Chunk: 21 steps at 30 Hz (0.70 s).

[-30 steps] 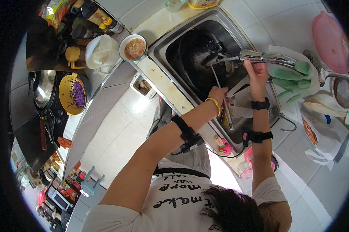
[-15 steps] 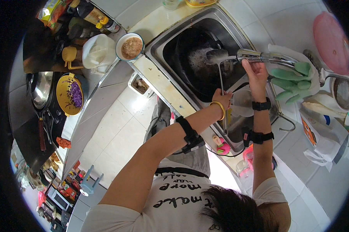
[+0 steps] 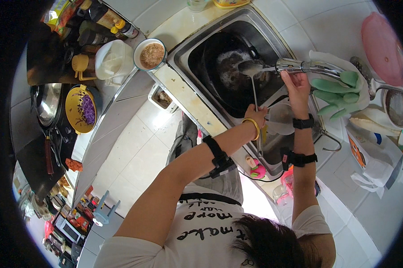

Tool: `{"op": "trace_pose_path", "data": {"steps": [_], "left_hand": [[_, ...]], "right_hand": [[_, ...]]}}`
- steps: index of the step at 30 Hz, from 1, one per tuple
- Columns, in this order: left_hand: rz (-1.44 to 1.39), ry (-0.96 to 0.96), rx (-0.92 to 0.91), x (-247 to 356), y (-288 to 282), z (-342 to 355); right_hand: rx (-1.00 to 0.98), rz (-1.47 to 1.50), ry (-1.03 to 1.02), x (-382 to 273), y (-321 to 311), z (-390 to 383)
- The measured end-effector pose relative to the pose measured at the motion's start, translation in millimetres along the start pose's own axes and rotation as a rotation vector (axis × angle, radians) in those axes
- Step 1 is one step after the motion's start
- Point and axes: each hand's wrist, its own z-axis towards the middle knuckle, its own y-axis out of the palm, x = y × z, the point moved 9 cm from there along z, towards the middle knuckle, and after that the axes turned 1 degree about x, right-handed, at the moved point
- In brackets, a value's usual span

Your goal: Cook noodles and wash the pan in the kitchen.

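Observation:
My left hand (image 3: pixel 256 117) is closed round the long handle of a metal ladle (image 3: pixel 250 68), whose bowl is over a dark wok (image 3: pixel 216 82) in the sink (image 3: pixel 273 33). Foamy water lies in the wok. Raised at the sink's right side, my right hand (image 3: pixel 297 91) has its fingers round the chrome faucet head (image 3: pixel 290 65). A stream runs from the faucet onto the ladle's bowl. Just right of my left hand, a translucent whitish bowl (image 3: pixel 280 119) sits in the smaller basin.
Green rubber gloves (image 3: pixel 337 91) hang beside the faucet, near a pink lid (image 3: pixel 384 48). Left of the sink stands a bowl of brownish food (image 3: pixel 151 55). A yellow colander (image 3: pixel 71 117) with shredded purple vegetable is farther left. A pink-green brush (image 3: pixel 257 169) lies at the near edge.
The ladle's bowl has turned and tipped slightly, and the water now strikes it differently. Both hands keep nearly the same places; the right has shifted slightly.

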Motion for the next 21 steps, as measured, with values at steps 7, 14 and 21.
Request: {"op": "trace_pose_path", "data": {"steps": [7, 14, 21], "left_hand": [[-0.216, -0.099, -0.014, 4, -2, -7], [-0.696, -0.392, -0.263, -5, 12, -10], [-0.779, -0.403, -0.335, -5, 13, -7]], "right_hand": [[-0.009, -0.044, 0.009, 3, -3, 0], [-0.056, -0.028, 0.023, 3, 3, -3], [-0.077, -0.028, 0.046, -3, 5, -6]]}}
